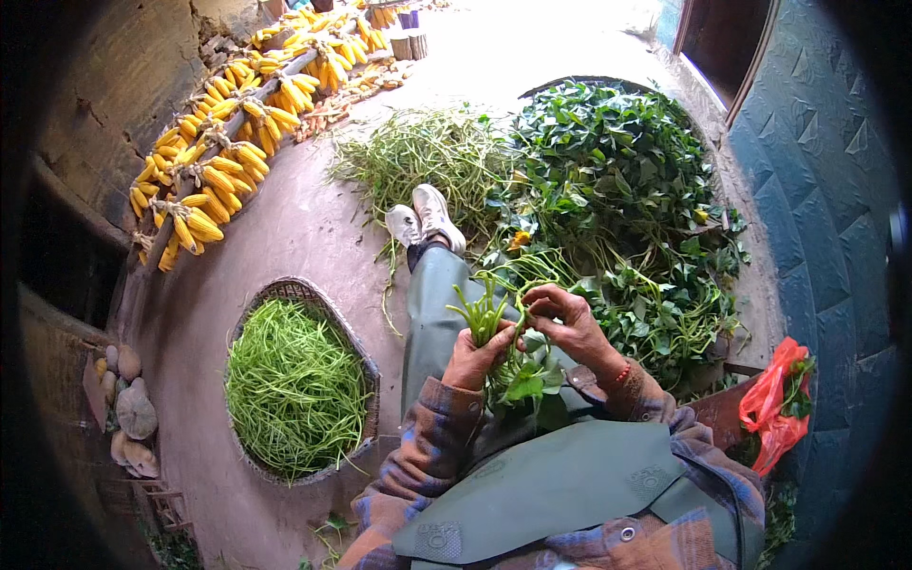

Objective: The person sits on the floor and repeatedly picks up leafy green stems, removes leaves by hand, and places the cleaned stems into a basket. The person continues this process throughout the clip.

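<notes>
My left hand [482, 354] is closed around a bunch of green leaf stems [481, 313], their cut ends pointing up and away from me. Just right of it, my right hand [568, 322] pinches a long green vine [522, 303] between thumb and fingers. Broad green leaves [527, 381] hang below both hands, over the lap of a grey-green apron [556, 484]. Beyond my hands lies a big heap of leafy vines [613, 157]. Left of my legs stands a woven basket [374, 399] full of thin green stems [296, 388].
Bare, stripped vines [427, 146] are piled past my white shoes [431, 214]. Yellow corn cobs [214, 178] hang on a pole along the left wall. Several pumpkins [135, 412] lie at the lower left. A red plastic bag [773, 413] sits at right, near a blue-green wall panel [812, 235].
</notes>
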A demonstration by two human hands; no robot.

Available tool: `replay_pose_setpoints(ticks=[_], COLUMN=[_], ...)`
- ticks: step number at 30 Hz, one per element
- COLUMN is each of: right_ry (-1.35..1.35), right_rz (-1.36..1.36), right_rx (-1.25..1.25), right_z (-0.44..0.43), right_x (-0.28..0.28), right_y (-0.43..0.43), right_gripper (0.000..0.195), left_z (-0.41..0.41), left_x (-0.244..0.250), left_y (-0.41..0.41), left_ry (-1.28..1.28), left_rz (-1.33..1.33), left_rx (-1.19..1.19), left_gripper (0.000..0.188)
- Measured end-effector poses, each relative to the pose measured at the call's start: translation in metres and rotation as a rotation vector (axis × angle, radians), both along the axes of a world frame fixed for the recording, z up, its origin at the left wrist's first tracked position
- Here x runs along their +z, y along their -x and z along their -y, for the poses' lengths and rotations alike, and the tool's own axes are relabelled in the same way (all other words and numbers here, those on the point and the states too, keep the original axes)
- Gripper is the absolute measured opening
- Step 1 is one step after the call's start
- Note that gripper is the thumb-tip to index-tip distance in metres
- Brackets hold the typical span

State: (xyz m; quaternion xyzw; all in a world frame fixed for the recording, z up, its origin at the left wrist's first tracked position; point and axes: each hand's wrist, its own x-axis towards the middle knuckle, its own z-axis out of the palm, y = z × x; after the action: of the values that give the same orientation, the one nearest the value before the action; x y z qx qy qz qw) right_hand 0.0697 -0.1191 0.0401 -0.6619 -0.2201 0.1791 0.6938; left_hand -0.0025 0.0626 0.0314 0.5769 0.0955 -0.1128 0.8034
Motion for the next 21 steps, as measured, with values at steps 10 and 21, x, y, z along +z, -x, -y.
replay_pose_setpoints(ticks=[10,21], right_ry=[0.323,-0.213], right_rz=[0.660,-0.560], right_rx=[-0.004,-0.126], right_z=[0.008,0.050], right_x=[-0.025,-0.040], right_y=[-0.018,-0.017], right_gripper=[0.023,0.019], left_z=[-0.007,-0.007], left_x=[-0.030,-0.020], left_y=[0.001,0.005], left_ry=[0.170,0.251], left_rz=[-0.062,-0.066], left_rx=[-0.014,0.030], left_gripper=[0.021,0.024])
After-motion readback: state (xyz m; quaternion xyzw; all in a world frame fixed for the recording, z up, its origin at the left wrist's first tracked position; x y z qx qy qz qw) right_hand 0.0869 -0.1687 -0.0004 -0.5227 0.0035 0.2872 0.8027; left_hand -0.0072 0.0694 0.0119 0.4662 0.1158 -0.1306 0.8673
